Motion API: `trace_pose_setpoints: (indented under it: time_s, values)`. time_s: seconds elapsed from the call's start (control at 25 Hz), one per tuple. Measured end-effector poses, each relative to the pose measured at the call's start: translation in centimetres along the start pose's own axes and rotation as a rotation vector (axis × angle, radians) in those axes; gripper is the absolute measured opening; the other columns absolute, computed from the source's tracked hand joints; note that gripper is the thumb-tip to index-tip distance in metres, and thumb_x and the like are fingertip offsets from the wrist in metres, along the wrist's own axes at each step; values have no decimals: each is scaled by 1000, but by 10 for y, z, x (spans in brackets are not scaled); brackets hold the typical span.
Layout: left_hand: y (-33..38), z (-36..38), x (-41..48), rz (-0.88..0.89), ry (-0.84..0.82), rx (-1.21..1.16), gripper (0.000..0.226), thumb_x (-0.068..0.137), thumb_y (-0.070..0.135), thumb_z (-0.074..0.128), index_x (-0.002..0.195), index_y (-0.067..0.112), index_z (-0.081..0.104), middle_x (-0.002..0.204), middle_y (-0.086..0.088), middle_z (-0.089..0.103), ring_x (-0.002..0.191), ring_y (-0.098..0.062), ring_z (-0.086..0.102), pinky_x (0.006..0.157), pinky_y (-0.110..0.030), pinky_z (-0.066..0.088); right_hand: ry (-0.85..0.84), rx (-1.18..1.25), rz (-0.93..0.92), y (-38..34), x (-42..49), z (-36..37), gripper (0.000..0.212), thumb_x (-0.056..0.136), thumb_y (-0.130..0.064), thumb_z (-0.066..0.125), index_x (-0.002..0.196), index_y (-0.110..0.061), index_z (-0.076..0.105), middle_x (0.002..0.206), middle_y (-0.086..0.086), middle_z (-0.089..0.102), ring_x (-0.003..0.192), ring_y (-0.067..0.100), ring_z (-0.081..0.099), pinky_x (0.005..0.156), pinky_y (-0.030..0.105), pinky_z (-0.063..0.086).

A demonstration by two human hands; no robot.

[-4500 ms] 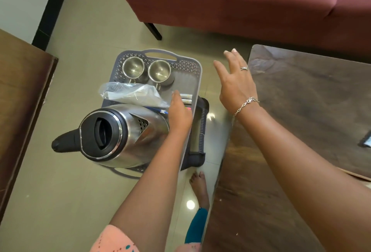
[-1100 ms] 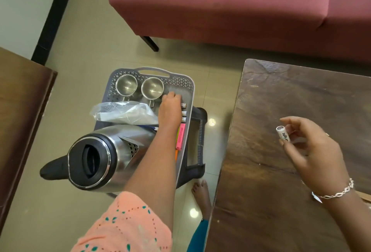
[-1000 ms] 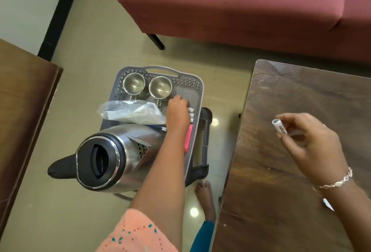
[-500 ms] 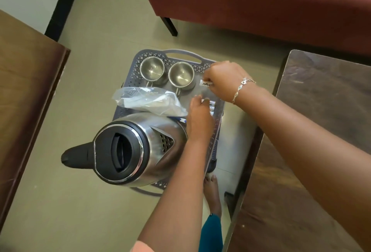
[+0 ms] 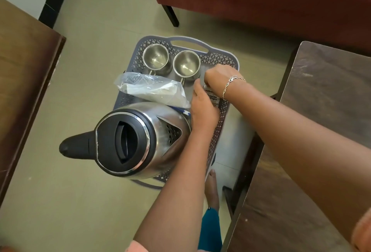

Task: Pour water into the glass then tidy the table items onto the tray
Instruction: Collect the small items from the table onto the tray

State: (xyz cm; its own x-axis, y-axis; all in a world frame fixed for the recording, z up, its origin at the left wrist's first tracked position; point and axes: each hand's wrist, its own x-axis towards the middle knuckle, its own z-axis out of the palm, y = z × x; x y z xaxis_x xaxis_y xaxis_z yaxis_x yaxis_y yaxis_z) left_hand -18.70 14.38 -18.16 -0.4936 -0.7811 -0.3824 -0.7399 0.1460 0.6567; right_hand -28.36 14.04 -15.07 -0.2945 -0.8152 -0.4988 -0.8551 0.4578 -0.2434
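Below us, over a pale floor (image 5: 90, 41), sits a grey tray (image 5: 228, 56) with a perforated rim and cut-out handles. Whatever carries it is hidden from us. On it we note:

- Far end: a steel cup (image 5: 155, 59) and a second steel cup (image 5: 186, 64), side by side and upright. We cannot read their contents.
- Middle: a crumpled clear plastic bag (image 5: 152, 89) lies across the tray just nearer than the cups, its near edge against the kettle.
- Near end: a steel kettle (image 5: 140, 141) with its black lid closed. Its black handle juts past the tray's left edge and its spout points right.
- Right edge: white tubes (image 5: 212, 96) with printed labels lie flat along the rim, partly covered by both hands.

Left hand (image 5: 203, 111): its back is toward us, laid over the tubes beside the kettle, with the thumb reaching toward the second steel cup. The fingers are out of sight beneath it, so we cannot tell whether they grip anything.

Right hand (image 5: 219, 76): it comes in from the right, over the far ends of the tubes, just beside the second steel cup. The knuckles are bent and the fingers curl downward. The fingertips are hidden, so we cannot tell whether they pinch a tube or only touch. A thin bracelet (image 5: 226, 87) is on the wrist.

Surroundings: a dark wooden table (image 5: 325, 111) is on the right and another wooden surface (image 5: 24, 75) on the left. A red sofa (image 5: 261, 1) lies beyond the tray. A bare foot (image 5: 211, 185) is on the floor near the tray's near right corner.
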Motion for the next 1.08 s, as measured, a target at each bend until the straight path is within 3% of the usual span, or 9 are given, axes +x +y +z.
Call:
trace_pose_setpoints:
  time_s: [0.08, 0.2, 0.32, 0.44, 0.52, 0.72, 0.88, 1.08]
  values:
    - [0, -2, 0, 1, -24, -1, 74, 78, -7, 50, 144, 8, 19, 132, -20, 48, 117, -35, 49, 96, -46, 42, 34, 32, -32, 3, -5, 1, 15, 89, -6, 48, 80, 2, 58, 75, 15, 52, 86, 34, 56, 67, 31, 38]
    - [-5, 4, 4, 41, -18, 11, 54, 80, 3, 53, 132, 8, 40, 120, -16, 57, 108, -33, 55, 90, -46, 45, 141, -27, -75, 8, -17, 8, 23, 90, -5, 45, 105, 6, 59, 107, 20, 55, 103, 36, 52, 80, 38, 43]
    - [-2, 4, 4, 43, -16, 18, 43, 87, 13, 51, 129, 10, 44, 122, -14, 58, 112, -29, 55, 95, -43, 45, 398, -53, -184, 17, -36, 18, 38, 74, 9, 53, 112, 7, 56, 114, 30, 54, 111, 45, 49, 91, 47, 43]
    - [18, 2, -21, 155, 58, 25, 47, 94, 4, 39, 140, 1, 32, 148, -18, 34, 139, -28, 29, 113, -32, 23, 646, -11, -98, 39, -63, 31, 60, 61, 17, 58, 121, 8, 52, 122, 36, 52, 115, 51, 48, 97, 54, 40]
    - [33, 7, -46, 311, 166, 72, 46, 96, 7, 34, 141, -1, 29, 152, -19, 23, 143, -30, 15, 115, -33, 15, 712, -3, -4, 53, -89, 40, 66, 64, 15, 62, 127, 5, 47, 130, 35, 46, 122, 50, 43, 102, 53, 33]
    - [61, 62, -118, 582, 123, 241, 54, 92, 25, 34, 139, -2, 33, 149, -27, 25, 140, -39, 17, 113, -49, 17, 715, 7, 208, 100, -176, 62, 73, 70, 4, 67, 136, 0, 36, 141, 32, 35, 131, 46, 32, 108, 48, 18]
    - [81, 113, -175, 694, 6, 350, 60, 92, 34, 34, 142, 1, 29, 151, -23, 21, 141, -34, 13, 114, -49, 16, 723, 22, 365, 147, -256, 74, 74, 68, 2, 70, 134, -1, 37, 139, 31, 38, 129, 46, 37, 105, 50, 20]
    - [117, 162, -230, 763, -115, 415, 64, 91, 42, 31, 143, 5, 26, 153, -21, 15, 142, -32, 8, 113, -47, 13, 725, 117, 602, 202, -342, 89, 64, 78, -5, 63, 136, -1, 36, 142, 30, 34, 131, 46, 33, 108, 49, 17]
